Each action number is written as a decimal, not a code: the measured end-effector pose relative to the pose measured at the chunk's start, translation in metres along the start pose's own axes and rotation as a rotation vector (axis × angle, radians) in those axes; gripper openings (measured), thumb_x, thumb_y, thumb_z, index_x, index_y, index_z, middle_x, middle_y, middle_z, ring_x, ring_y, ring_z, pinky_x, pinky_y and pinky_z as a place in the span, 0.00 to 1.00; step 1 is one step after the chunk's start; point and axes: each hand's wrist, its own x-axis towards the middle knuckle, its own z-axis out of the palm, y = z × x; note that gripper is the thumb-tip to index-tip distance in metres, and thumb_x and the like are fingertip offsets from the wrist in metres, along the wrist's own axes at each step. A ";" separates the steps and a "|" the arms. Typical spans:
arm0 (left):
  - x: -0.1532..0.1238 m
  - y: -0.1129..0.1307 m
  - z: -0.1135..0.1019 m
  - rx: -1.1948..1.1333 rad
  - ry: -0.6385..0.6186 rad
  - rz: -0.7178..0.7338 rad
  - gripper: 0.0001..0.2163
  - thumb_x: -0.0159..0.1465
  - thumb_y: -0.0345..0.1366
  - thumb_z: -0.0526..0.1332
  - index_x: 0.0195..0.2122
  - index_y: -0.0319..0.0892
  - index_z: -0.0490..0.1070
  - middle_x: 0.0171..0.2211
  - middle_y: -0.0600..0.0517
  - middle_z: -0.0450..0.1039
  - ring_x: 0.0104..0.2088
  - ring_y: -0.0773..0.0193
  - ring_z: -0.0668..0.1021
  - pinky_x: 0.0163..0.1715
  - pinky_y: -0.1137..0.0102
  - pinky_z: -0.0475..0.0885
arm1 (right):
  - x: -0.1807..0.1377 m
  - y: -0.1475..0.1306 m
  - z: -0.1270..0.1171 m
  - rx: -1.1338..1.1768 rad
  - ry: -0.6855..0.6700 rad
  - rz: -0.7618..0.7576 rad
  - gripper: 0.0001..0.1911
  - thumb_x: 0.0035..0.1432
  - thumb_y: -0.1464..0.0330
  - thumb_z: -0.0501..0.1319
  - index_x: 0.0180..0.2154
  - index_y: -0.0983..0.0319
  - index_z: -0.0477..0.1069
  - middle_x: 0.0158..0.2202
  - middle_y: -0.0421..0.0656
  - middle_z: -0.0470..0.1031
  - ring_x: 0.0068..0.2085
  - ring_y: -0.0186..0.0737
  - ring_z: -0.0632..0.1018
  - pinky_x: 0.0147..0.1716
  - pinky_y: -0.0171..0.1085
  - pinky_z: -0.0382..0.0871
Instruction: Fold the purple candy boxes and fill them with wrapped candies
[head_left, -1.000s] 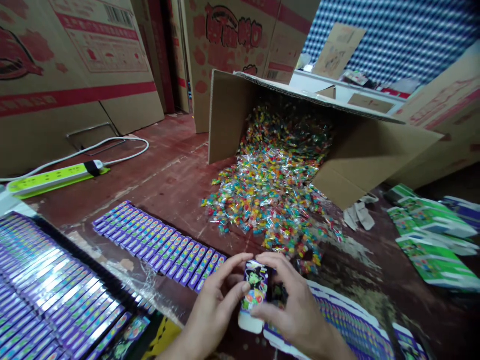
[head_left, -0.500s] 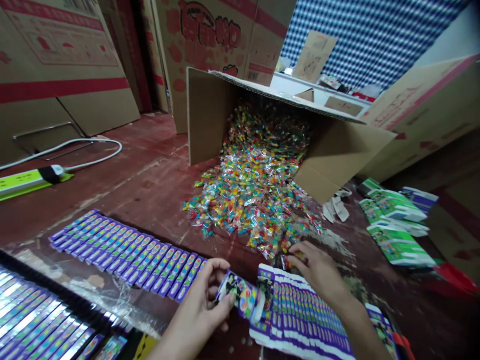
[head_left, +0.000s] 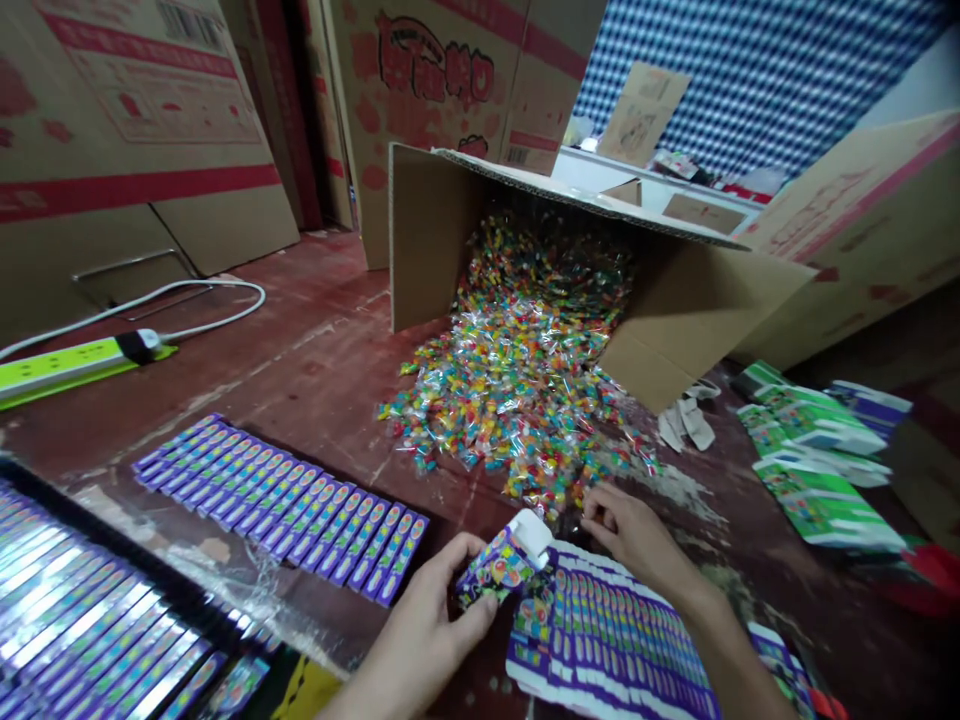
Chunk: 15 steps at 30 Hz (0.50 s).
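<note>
My left hand [head_left: 442,620] holds a small purple candy box [head_left: 499,565], tilted, its white end flap standing open toward the upper right. At the near edge of a heap of small clear candy packets [head_left: 510,400], my right hand [head_left: 626,525] has its fingers curled together; what is between them is hidden. Under the right forearm lies a fanned stack of flat purple cartons [head_left: 600,630]. The heap spills from a cardboard box [head_left: 675,310] lying on its side.
A row of purple candy boxes [head_left: 285,500] lies left of my left hand. More boxes, some shiny, fill a dark-edged tray [head_left: 90,620] at lower left. Green cartons [head_left: 825,490] lie at right. A power strip [head_left: 75,365] with white cable is at far left; large cardboard boxes [head_left: 442,120] stand behind.
The candy box in my left hand has tipped up, and its end now shows open. My right hand stays by the heap, its fingers more curled. The view has shifted slightly.
</note>
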 end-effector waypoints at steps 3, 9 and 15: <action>0.000 0.001 0.003 -0.045 0.015 0.009 0.12 0.62 0.36 0.63 0.46 0.43 0.69 0.39 0.51 0.76 0.39 0.58 0.77 0.40 0.71 0.70 | 0.000 -0.007 0.002 0.037 0.033 0.015 0.05 0.58 0.65 0.60 0.35 0.58 0.73 0.24 0.36 0.71 0.22 0.35 0.68 0.24 0.33 0.61; 0.001 0.007 0.005 0.117 -0.009 0.022 0.08 0.67 0.38 0.57 0.46 0.44 0.70 0.39 0.51 0.77 0.40 0.58 0.77 0.41 0.71 0.69 | -0.007 -0.067 -0.012 0.656 0.186 0.204 0.16 0.60 0.57 0.61 0.44 0.61 0.71 0.28 0.39 0.72 0.15 0.27 0.61 0.14 0.30 0.54; 0.002 0.011 0.009 0.085 -0.010 0.046 0.08 0.67 0.36 0.58 0.45 0.43 0.70 0.41 0.50 0.78 0.40 0.60 0.78 0.40 0.72 0.69 | -0.011 -0.120 -0.002 0.801 0.184 0.149 0.11 0.61 0.60 0.62 0.36 0.61 0.69 0.26 0.38 0.73 0.16 0.27 0.63 0.15 0.29 0.56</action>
